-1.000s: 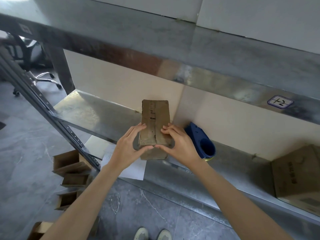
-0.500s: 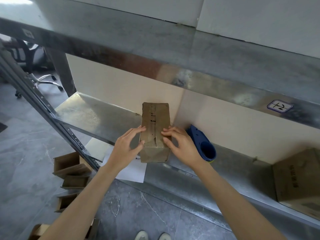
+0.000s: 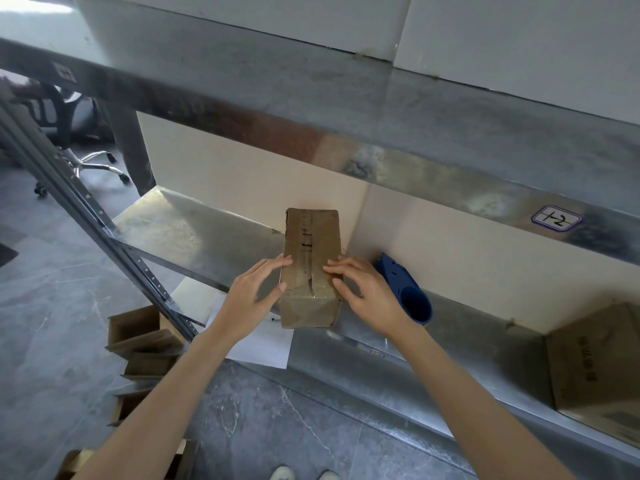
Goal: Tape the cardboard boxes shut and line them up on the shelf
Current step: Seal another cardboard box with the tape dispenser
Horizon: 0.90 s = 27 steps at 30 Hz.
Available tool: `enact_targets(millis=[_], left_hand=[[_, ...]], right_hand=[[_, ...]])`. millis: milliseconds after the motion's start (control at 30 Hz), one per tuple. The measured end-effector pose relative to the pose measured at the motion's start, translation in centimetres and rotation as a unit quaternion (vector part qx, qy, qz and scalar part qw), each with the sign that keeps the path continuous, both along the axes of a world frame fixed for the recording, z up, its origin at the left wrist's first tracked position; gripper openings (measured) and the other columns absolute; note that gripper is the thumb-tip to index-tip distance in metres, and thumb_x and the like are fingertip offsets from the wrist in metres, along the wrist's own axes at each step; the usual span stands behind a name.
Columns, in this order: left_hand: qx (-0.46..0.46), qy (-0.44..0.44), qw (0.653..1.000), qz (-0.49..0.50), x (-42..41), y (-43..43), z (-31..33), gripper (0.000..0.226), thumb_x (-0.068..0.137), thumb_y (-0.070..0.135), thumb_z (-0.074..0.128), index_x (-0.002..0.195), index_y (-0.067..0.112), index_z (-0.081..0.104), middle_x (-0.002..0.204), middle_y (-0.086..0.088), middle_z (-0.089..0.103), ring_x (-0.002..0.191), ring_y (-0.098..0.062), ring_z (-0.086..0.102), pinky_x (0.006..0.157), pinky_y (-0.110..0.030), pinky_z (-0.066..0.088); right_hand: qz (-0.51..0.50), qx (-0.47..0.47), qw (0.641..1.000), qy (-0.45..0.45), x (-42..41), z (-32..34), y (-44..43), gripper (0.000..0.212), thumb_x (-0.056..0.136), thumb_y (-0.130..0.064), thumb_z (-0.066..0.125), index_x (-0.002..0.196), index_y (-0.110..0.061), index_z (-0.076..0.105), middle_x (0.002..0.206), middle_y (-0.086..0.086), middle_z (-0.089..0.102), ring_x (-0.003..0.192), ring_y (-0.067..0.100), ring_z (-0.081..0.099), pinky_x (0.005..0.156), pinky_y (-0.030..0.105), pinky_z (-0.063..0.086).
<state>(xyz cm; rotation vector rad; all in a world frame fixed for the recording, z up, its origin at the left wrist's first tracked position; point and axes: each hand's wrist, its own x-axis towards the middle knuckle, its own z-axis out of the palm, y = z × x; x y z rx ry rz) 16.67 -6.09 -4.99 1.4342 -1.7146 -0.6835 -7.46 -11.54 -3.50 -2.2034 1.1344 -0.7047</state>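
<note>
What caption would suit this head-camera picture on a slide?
A left hand and right hand touch a small cardboard box on the metal shelf, a blue tape dispenser beside it.

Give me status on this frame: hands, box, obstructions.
Both open: left hand, right hand pressing top of the small box. Box on the shelf. Beside right hand: blue tape dispenser, not blocking.
</note>
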Motion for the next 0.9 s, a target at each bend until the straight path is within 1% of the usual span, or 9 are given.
enact_targets(millis=[100,167,367,467,600,700,767,833,900], left_hand=[[0.024,-0.003,1.000,-0.008,0.4,-0.2,0.5,0.052,0.090,-0.001,0.060,0.134,0.026,0.057,0.136,0.017,0.054,0.127,0.016,0.040,0.107,-0.042,0.046],[0.020,-0.009,1.000,0.001,0.4,-0.3,0.6,0.057,0.086,-0.005,0.059,0.132,0.028,0.058,0.133,0.019,0.055,0.125,0.015,0.042,0.105,-0.043,0.047],[-0.039,0.017,0.999,0.029,-0.3,-0.2,-0.2,0.049,0.082,0.000,0.064,0.124,0.025,0.064,0.129,0.023,0.059,0.125,0.005,0.052,0.091,-0.039,0.055],[-0.059,0.008,0.997,0.039,-0.5,-0.4,-0.3,0.044,0.079,0.005,0.066,0.119,0.023,0.066,0.126,0.015,0.064,0.121,0.003,0.056,0.101,-0.031,0.049],[-0.050,0.002,0.998,0.043,-0.5,-0.5,-0.5,0.044,0.080,0.005,0.070,0.120,0.023,0.065,0.127,0.013,0.064,0.121,0.002,0.056,0.103,-0.032,0.047],[-0.042,0.009,0.998,0.038,-0.7,-0.4,-0.2,0.042,0.083,0.027,0.074,0.123,0.025,0.062,0.130,0.015,0.061,0.126,0.003,0.052,0.106,-0.033,0.045],[-0.020,0.016,0.999,0.020,-0.7,-0.1,0.0,0.057,0.078,0.049,0.077,0.128,0.027,0.059,0.134,0.017,0.057,0.129,0.004,0.047,0.108,-0.024,0.040],[-0.011,0.012,1.000,0.004,-0.4,0.2,0.1,0.075,0.069,0.054,0.083,0.134,0.027,0.056,0.139,0.019,0.053,0.131,0.006,0.044,0.108,-0.016,0.036],[-0.018,0.002,1.000,0.001,0.2,0.3,0.0,0.081,0.066,0.049,0.085,0.137,0.027,0.054,0.141,0.024,0.047,0.134,0.010,0.039,0.109,-0.011,0.033]], right_hand=[[0.054,0.060,0.996,0.036,-1.1,1.0,-0.4,0.043,0.095,-0.007,0.052,0.136,-0.022,0.056,0.142,-0.012,0.047,0.139,0.005,0.032,0.116,0.025,0.020],[0.071,0.058,0.994,0.063,-1.4,1.2,-0.8,0.053,0.090,0.001,0.052,0.137,-0.024,0.054,0.143,-0.015,0.043,0.141,0.005,0.029,0.117,0.024,0.018],[0.034,0.028,0.999,0.009,-0.9,-0.1,-0.6,0.041,0.094,-0.002,0.055,0.129,-0.021,0.062,0.134,-0.016,0.052,0.135,0.004,0.038,0.114,0.021,0.024],[0.015,0.006,1.000,-0.012,-0.6,-0.3,-0.6,0.033,0.094,-0.005,0.058,0.123,-0.019,0.066,0.129,-0.013,0.058,0.130,0.003,0.043,0.111,0.016,0.026],[0.008,-0.003,1.000,-0.004,-0.4,-0.1,-0.8,0.027,0.093,-0.014,0.062,0.119,-0.019,0.068,0.124,-0.013,0.061,0.125,0.003,0.046,0.108,0.012,0.026],[-0.001,-0.014,1.000,0.024,0.0,0.1,-0.9,0.025,0.093,-0.025,0.063,0.117,-0.022,0.068,0.123,-0.014,0.061,0.123,0.001,0.046,0.104,0.014,0.030],[-0.009,-0.030,0.999,0.035,0.3,0.2,-0.8,0.023,0.094,-0.029,0.061,0.115,-0.021,0.068,0.120,-0.013,0.062,0.120,0.000,0.046,0.100,0.014,0.033],[-0.006,-0.040,0.998,0.039,0.5,0.3,-0.5,0.025,0.096,-0.030,0.058,0.116,-0.019,0.068,0.119,-0.011,0.062,0.118,0.001,0.047,0.097,0.009,0.032],[0.013,-0.048,0.998,0.045,0.4,0.5,-0.2,0.030,0.096,-0.035,0.055,0.117,-0.019,0.068,0.119,-0.010,0.063,0.117,0.004,0.049,0.097,0.010,0.032]])
